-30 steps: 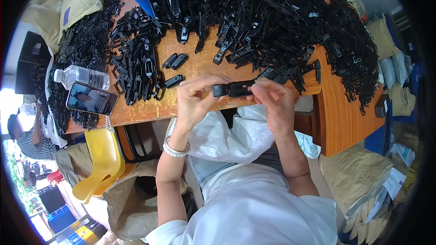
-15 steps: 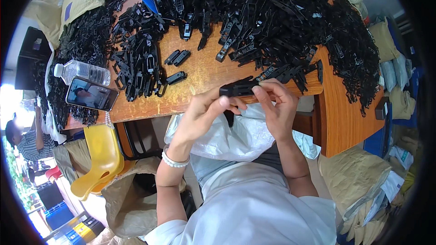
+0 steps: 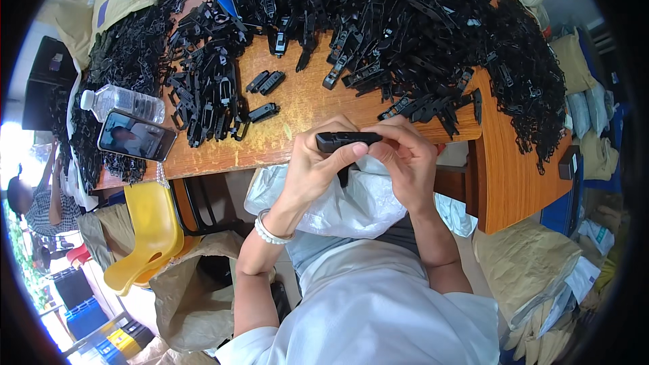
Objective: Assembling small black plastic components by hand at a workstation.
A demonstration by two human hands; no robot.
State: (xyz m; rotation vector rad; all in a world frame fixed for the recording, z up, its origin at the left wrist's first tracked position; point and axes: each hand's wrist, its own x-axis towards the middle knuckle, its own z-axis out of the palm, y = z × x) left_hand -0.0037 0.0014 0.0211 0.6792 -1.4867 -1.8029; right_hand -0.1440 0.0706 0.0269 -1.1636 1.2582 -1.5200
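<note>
Downward fisheye view, head-worn

Here's the wooden tabletop [image 3: 297, 111], its varnish worn and scuffed along the near edge, light gleaming across the middle. Another wooden surface [image 3: 517, 182] sits just past its near right corner. Below the near left corner, a yellow chair [image 3: 138, 236]! Pale floor [image 3: 289, 274] peeks out underneath; far left, white glare [image 3: 15, 138] blazes above greenery [image 3: 26, 274].

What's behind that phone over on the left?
A clear plastic bottle with a white cap shows behind the phone, and a heap of black parts beyond it. The phone covers some of the bottle's near side; what lies directly beneath the phone is hidden.
</note>
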